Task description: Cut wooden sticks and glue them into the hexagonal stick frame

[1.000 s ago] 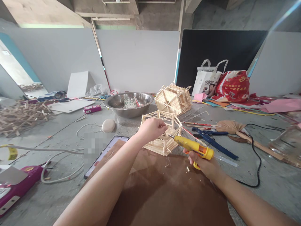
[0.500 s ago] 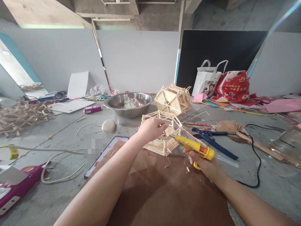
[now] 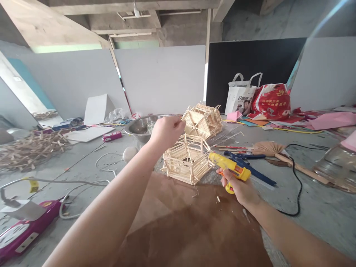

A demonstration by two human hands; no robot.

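A yellow hot glue gun (image 3: 230, 165) is gripped in my right hand (image 3: 241, 189), its nozzle by the right side of a wooden stick frame (image 3: 186, 167). This many-sided, open-topped frame has slatted sides and stands at the far edge of a brown sheet (image 3: 189, 222). My left hand (image 3: 168, 129) is raised above the frame's upper left with fingers closed; whatever may be between them is hidden. Behind the frame sits a second stick structure (image 3: 203, 122) with slatted faces, partly covered by the hand.
A steel basin (image 3: 136, 129) stands behind my left arm. Blue-handled pliers (image 3: 250, 168) and a hand fan (image 3: 268, 148) lie to the right, near a black cord (image 3: 299, 196). At left are a purple power strip (image 3: 30, 230) and a stick pile (image 3: 33, 148).
My left hand has lifted up and away from the nearer frame. The glue gun stays in my right hand, close to the frame. The view has tilted slightly upward.
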